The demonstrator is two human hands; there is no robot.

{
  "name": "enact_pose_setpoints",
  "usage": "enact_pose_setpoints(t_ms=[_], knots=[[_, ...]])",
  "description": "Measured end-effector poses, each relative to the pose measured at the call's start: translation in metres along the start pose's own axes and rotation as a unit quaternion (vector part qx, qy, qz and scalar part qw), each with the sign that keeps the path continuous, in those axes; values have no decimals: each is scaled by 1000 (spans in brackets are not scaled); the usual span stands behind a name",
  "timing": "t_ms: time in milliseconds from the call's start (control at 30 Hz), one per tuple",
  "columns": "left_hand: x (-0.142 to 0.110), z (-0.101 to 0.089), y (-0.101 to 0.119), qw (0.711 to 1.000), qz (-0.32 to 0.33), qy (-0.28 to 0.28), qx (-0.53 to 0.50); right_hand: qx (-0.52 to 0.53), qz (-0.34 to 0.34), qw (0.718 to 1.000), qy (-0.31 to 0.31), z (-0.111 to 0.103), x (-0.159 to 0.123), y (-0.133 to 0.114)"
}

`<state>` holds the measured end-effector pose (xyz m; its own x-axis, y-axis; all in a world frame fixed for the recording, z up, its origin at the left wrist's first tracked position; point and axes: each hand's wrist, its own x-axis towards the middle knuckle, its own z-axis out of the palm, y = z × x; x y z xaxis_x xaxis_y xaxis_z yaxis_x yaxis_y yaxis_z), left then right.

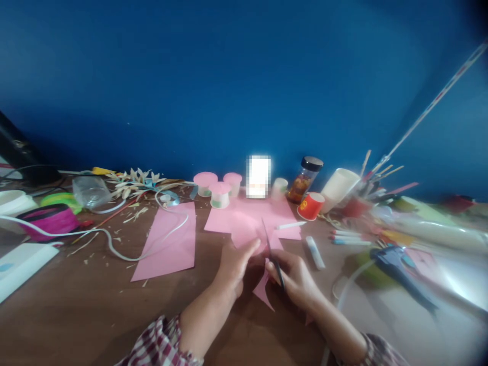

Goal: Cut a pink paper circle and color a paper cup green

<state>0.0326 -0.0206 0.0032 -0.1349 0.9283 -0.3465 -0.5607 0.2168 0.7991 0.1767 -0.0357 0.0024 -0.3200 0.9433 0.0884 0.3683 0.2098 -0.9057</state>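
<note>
My left hand (233, 265) pinches the edge of a pink paper piece (251, 229) that lies on the brown table (76, 310). Just to its right, my right hand (295, 278) is closed around dark scissors (272, 254), whose blades point up and away into the paper. A pointed strip of the pink paper hangs down between my two hands. A second pink sheet (170, 243) lies flat to the left, untouched.
Pink-lidded cups (220, 194), a dark-lidded jar (305, 179), a red paper cup (310, 206) and a white cup (339, 185) stand along the blue wall. Markers (348, 238), a glue stick (315, 252) and a blue glue gun (400, 267) lie right. Magenta ribbon spool (49, 219) and dried flowers (133, 183) sit left.
</note>
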Motion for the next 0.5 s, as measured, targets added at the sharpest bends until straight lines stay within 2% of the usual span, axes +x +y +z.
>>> enact_pose_setpoints(t_ms=[500], knots=[[-4,2,2,1000,7,5,-8,3,4,1000,-1,0,0,2]])
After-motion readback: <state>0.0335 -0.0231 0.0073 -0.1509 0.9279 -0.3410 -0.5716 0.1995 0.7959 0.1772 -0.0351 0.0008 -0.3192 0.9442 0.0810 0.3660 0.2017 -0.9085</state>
